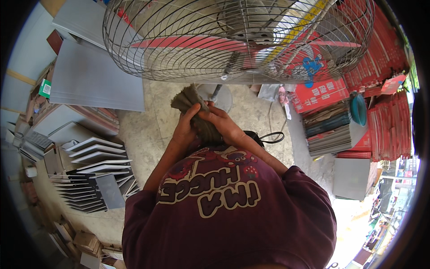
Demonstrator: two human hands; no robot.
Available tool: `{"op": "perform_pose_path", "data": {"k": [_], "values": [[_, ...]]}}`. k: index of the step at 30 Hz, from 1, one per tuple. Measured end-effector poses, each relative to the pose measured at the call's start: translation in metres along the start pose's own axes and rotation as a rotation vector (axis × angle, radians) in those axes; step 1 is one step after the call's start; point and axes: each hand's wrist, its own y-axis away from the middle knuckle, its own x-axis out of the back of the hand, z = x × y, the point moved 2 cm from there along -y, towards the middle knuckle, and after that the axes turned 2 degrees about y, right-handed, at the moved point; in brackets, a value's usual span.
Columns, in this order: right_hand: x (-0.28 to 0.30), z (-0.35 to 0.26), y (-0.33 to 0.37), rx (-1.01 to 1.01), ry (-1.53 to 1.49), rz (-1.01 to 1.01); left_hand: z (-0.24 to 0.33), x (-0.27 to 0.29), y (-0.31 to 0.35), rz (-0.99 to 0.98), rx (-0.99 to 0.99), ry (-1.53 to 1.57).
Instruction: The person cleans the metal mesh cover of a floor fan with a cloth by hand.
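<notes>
A bunched grey-brown cloth (188, 99) is gripped between both my hands in front of my body. My left hand (185, 125) closes on its left side, the thumb pressed along the folds. From the right, my right hand (220, 122) pinches the same cloth, its fingertips close to the left thumb. The cloth's frayed upper end sticks out beyond my fingers, and its lower part hangs down towards my lap. Just past the cloth stands a large fan with a wire cage (242, 49) and red blades.
Grey boards (98, 76) lean at the far left, above a fanned stack of thin panels (89, 179). At right are red packages (389, 125), a stack of flat sheets (329, 130) and a teal basin (358, 109). A black strap (272, 137) lies beside my right forearm.
</notes>
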Motion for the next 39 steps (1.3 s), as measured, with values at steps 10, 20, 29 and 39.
{"op": "perform_pose_path", "data": {"k": [10,20,29,39], "values": [[0.029,-0.009,0.010,0.020,-0.029,-0.023,-0.023,-0.017,-0.013,0.035,0.028,-0.007],[0.061,-0.011,0.025,0.022,-0.066,0.002,-0.056,-0.030,-0.025,0.037,0.061,0.004],[0.082,-0.014,0.036,0.100,0.006,0.012,-0.079,-0.042,-0.028,0.048,0.094,0.026],[0.094,-0.015,0.040,0.147,-0.098,0.096,-0.086,-0.060,-0.022,-0.028,0.062,-0.144]]}}
